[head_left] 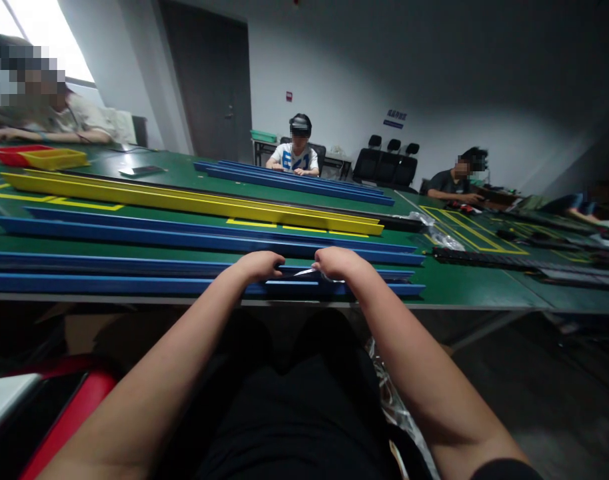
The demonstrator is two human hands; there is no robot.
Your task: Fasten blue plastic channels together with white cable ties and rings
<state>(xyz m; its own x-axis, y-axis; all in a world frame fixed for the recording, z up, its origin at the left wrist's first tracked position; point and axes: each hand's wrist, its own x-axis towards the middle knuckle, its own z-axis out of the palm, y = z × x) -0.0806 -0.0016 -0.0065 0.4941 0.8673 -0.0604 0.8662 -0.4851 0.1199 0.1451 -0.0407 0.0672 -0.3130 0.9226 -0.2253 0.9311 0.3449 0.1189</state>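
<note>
Bare forearms [424, 360] and a dark-clothed lap [304, 407] fill the bottom of the frame, with both wrists raised over the near edge of the table [464, 290]. A thin pale strip [305, 272] sits just below the middle of the frame, between the hands and above the front blue rails [134, 283]. The right hand [338, 263] has its grip closed in a pinch on one end of the strip; the left hand [258, 265] is curled close to the other end, and I cannot tell whether its grip holds anything. The step in hand looks like careful two-handed handling of the strip, and the next move seems to call for a light, steady pinch with both hands kept level over the rails. Beyond the hands, more blue rails [209, 237] cross the left and centre, then long yellow rails [184, 199], then a further set of blue rails [294, 182]. Clear plastic [442, 235] lies right of centre, near black bars [489, 260]. A red tray [19, 155] and a yellow tray [54, 158] are at the upper left, before a seated co-worker [84, 120]. Another person [292, 159] sits at upper centre, and one more, in a dark shirt [444, 181], at the upper right.
</note>
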